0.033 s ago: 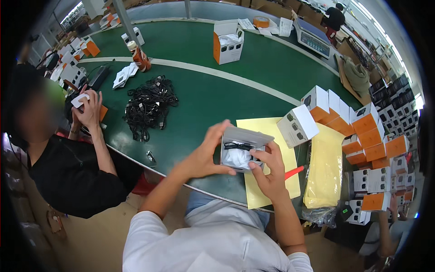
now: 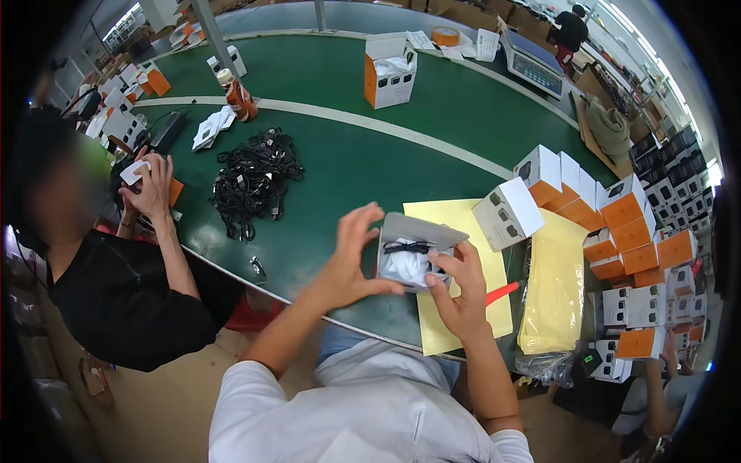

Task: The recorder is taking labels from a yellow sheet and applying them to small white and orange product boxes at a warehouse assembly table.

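Observation:
In front of me a small white box (image 2: pixel 394 274) has its lid raised. Inside it lie a coiled black cable (image 2: pixel 407 248) and a crumpled white wrapper (image 2: pixel 403 267). My right hand (image 2: pixel 461 289) grips the box's right side, its fingers at the rim and partly over the opening. My left hand (image 2: pixel 349 266) is at the left side, fingers spread apart from the box and the thumb close to its lower front corner; whether the thumb touches cannot be made out. Beneath the box and my right hand lie a yellow sheet (image 2: pixel 432 324) and a red-handled tool (image 2: pixel 502 293).
A heap of black cables (image 2: pixel 255 177) lies left of centre on the green table (image 2: pixel 332 170). White-and-orange boxes (image 2: pixel 508 214) stand at the right, by bagged yellow sheets (image 2: pixel 552 293). A co-worker (image 2: pixel 123 293) sits at the left. A bottle (image 2: pixel 238 99) stands farther back.
My left hand's fingers have drawn slightly away from the box's left side, to the left. The box and my right hand have barely moved.

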Demonstrator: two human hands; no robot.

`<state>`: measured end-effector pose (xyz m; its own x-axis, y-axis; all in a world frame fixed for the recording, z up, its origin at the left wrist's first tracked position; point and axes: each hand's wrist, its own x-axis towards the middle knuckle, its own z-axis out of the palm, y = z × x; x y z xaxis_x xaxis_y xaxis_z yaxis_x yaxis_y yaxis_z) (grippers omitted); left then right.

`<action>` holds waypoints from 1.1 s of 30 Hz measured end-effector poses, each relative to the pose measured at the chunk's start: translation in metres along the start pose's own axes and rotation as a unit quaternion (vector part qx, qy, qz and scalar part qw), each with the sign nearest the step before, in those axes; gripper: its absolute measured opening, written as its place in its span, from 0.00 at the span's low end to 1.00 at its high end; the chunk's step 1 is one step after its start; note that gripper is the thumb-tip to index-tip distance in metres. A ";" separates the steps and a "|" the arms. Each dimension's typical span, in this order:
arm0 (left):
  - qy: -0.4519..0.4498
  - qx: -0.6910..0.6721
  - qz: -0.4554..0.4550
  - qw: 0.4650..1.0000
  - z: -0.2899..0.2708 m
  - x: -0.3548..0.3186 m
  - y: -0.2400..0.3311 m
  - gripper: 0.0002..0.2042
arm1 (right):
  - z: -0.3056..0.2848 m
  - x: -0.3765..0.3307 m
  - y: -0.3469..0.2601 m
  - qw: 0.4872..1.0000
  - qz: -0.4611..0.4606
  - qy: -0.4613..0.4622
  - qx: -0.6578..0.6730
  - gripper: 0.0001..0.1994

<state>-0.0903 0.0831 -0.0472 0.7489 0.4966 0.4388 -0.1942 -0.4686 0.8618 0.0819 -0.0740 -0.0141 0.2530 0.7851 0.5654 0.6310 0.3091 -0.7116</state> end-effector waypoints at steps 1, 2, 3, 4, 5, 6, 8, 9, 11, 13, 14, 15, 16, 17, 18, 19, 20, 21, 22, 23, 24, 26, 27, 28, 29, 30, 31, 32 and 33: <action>0.152 0.043 0.064 0.985 0.010 -0.014 -0.002 0.47 | 0.000 0.001 -0.007 0.999 0.037 0.001 0.015 0.21; 0.150 0.042 0.063 0.986 0.011 -0.019 -0.002 0.47 | 0.005 -0.001 -0.005 0.999 0.039 0.002 0.014 0.21; 0.117 0.151 0.144 0.971 0.010 -0.024 -0.003 0.40 | 0.012 -0.004 -0.001 0.997 0.025 0.053 0.053 0.21; 0.083 0.257 0.223 0.936 0.010 -0.026 -0.003 0.33 | 0.016 -0.006 0.001 0.990 0.010 0.102 0.092 0.20; 0.090 0.276 0.213 0.933 0.008 -0.024 0.007 0.21 | 0.015 -0.006 -0.001 0.991 0.012 0.099 0.094 0.20; 0.091 0.276 0.210 0.933 0.004 -0.021 0.013 0.21 | 0.010 -0.004 -0.003 0.996 0.020 0.051 0.067 0.18; 0.000 0.265 0.205 0.942 -0.008 -0.014 0.018 0.20 | 0.007 -0.003 0.001 0.999 0.027 0.002 0.040 0.17; 0.000 0.265 0.205 0.942 -0.014 -0.011 0.013 0.20 | 0.010 -0.005 0.009 1.000 -0.002 -0.014 -0.003 0.17; -0.016 0.109 0.160 0.981 -0.024 -0.006 0.000 0.19 | 0.012 -0.006 0.011 0.999 0.008 -0.043 0.000 0.19; 0.086 -0.019 0.093 0.992 -0.010 0.009 0.014 0.20 | 0.017 -0.009 0.012 1.000 0.013 -0.022 0.010 0.20; 0.181 -0.149 0.022 0.972 -0.002 0.018 0.023 0.21 | 0.019 -0.011 0.012 1.000 0.021 0.001 0.019 0.22; 0.177 -0.141 -0.009 0.974 0.000 0.029 0.031 0.22 | 0.023 -0.012 0.009 1.000 0.023 0.003 0.017 0.22; 0.174 -0.143 -0.010 0.974 -0.009 0.034 0.026 0.22 | 0.029 -0.012 0.005 0.987 0.069 0.061 0.130 0.24; 0.005 -0.126 0.004 0.992 -0.024 0.037 0.019 0.22 | 0.032 -0.010 0.002 0.957 0.113 0.117 0.241 0.27; -0.162 -0.105 0.019 0.981 -0.031 0.037 0.012 0.23 | 0.026 -0.007 0.002 0.957 0.113 0.115 0.241 0.27; -0.169 -0.103 0.037 0.979 -0.029 0.035 0.009 0.22 | 0.013 -0.002 0.000 0.981 0.098 0.053 0.161 0.29; -0.171 -0.105 0.038 0.979 -0.027 0.034 0.007 0.22 | 0.002 0.004 -0.002 0.994 0.082 -0.008 0.077 0.32; -0.163 -0.072 0.064 0.982 -0.026 0.032 0.007 0.24 | -0.004 0.014 -0.006 0.999 -0.015 -0.033 0.037 0.30; -0.155 -0.039 0.090 0.983 -0.025 0.030 0.006 0.26 | -0.011 0.016 -0.007 0.999 -0.013 -0.031 0.035 0.30; -0.145 -0.016 0.098 0.984 -0.024 0.027 0.004 0.26 | -0.018 0.016 -0.007 0.995 0.020 -0.067 0.072 0.27; -0.145 -0.016 0.097 0.985 -0.024 0.026 0.003 0.26 | -0.022 0.017 -0.007 0.987 0.054 -0.103 0.108 0.25; -0.135 0.031 0.122 0.983 -0.025 0.026 0.003 0.26 | -0.022 0.017 -0.010 0.987 0.080 -0.104 0.097 0.22; -0.135 0.029 0.123 0.983 -0.024 0.026 0.007 0.26 | -0.023 0.017 -0.012 0.985 0.105 -0.104 0.085 0.19; -0.127 0.015 0.117 0.985 -0.024 0.027 0.014 0.25 | -0.025 0.018 -0.013 0.985 0.107 -0.104 0.083 0.19; -0.117 0.003 0.111 0.987 -0.025 0.027 0.019 0.25 | -0.025 0.017 -0.015 0.987 0.106 -0.103 0.070 0.19; -0.118 0.003 0.111 0.987 -0.024 0.025 0.017 0.25 | -0.025 0.017 -0.015 0.988 0.105 -0.102 0.057 0.18; -0.114 0.002 0.106 0.988 -0.023 0.024 0.014 0.24 | -0.026 0.018 -0.015 0.988 0.105 -0.102 0.057 0.18; -0.112 -0.001 0.101 0.989 -0.022 0.022 0.011 0.23 | -0.026 0.019 -0.015 0.988 0.098 -0.110 0.041 0.18; -0.112 0.000 0.101 0.989 -0.021 0.022 0.009 0.23 | -0.027 0.019 -0.014 0.989 0.090 -0.119 0.026 0.18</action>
<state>-0.0891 0.1053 -0.0244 0.8166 0.2178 0.5344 -0.3548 -0.5409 0.7626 0.0972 -0.0776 0.0181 0.1749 0.9317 0.3183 0.5515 0.1751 -0.8156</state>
